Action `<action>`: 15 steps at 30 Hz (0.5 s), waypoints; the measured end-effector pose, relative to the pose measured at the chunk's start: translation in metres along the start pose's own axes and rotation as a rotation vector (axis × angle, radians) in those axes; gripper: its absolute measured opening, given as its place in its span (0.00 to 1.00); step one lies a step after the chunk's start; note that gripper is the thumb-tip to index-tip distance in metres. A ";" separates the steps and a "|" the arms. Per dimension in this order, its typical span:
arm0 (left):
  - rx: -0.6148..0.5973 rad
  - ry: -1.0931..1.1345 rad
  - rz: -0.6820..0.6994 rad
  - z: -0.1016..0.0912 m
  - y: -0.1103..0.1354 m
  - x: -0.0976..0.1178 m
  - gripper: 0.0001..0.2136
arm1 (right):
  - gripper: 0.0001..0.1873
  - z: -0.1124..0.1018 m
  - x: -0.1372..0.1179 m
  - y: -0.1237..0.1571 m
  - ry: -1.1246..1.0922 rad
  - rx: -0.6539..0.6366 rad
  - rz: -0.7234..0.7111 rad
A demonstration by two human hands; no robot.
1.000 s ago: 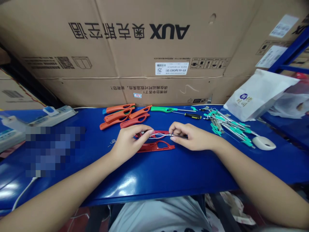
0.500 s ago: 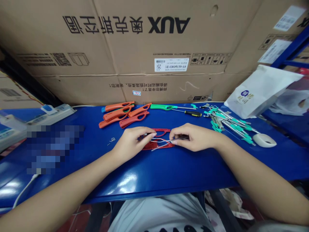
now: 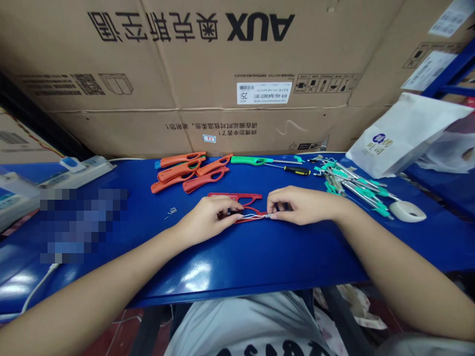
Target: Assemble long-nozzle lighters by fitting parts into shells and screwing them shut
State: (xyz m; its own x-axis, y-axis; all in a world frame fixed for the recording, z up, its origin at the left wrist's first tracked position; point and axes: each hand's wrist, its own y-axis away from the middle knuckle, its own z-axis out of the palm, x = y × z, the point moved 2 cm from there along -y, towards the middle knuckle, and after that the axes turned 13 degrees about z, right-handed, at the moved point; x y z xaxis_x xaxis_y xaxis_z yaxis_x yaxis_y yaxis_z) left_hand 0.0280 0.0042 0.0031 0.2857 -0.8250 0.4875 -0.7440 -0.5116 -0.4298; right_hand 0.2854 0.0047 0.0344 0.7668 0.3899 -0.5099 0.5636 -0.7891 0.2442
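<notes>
My left hand [image 3: 211, 217] is closed, thumb and fingers pinching a small dark part from which thin white wires [image 3: 251, 216] run to the right. The right hand [image 3: 297, 206] is closed too, pinching the other end of these wires by a thin greyish piece; a dark rod shows under its fingers. Below both hands lies a red lighter-shaped handle half [image 3: 249, 221], partly covered by my fingers. A second red handle half [image 3: 253, 199] with a trigger loop rests just behind it on the blue table [image 3: 222, 272].
Several orange and red handles [image 3: 178, 173] lie at the back left, beside a green lighter [image 3: 247, 160] and a screwdriver [image 3: 297, 170]. Metal tubes with teal parts [image 3: 356, 185] are piled right, near a white oval object [image 3: 408, 211] and paper bag [image 3: 401, 138]. Small screws [image 3: 171, 212] lie left.
Both hands have shifted slightly, the right one a little to the right. The clear thin strip that stuck out between the hands now lies lower, in line with the red handle half.
</notes>
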 end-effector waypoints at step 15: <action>0.038 0.099 -0.097 0.000 0.000 -0.002 0.08 | 0.07 0.003 0.002 -0.007 -0.001 0.067 -0.055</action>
State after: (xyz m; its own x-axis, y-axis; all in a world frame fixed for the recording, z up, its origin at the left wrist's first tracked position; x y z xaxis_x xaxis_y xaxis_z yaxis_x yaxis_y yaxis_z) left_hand 0.0278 0.0060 0.0019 0.2928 -0.7450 0.5994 -0.6918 -0.5978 -0.4050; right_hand 0.2826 0.0096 0.0294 0.7347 0.4331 -0.5221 0.5832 -0.7965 0.1599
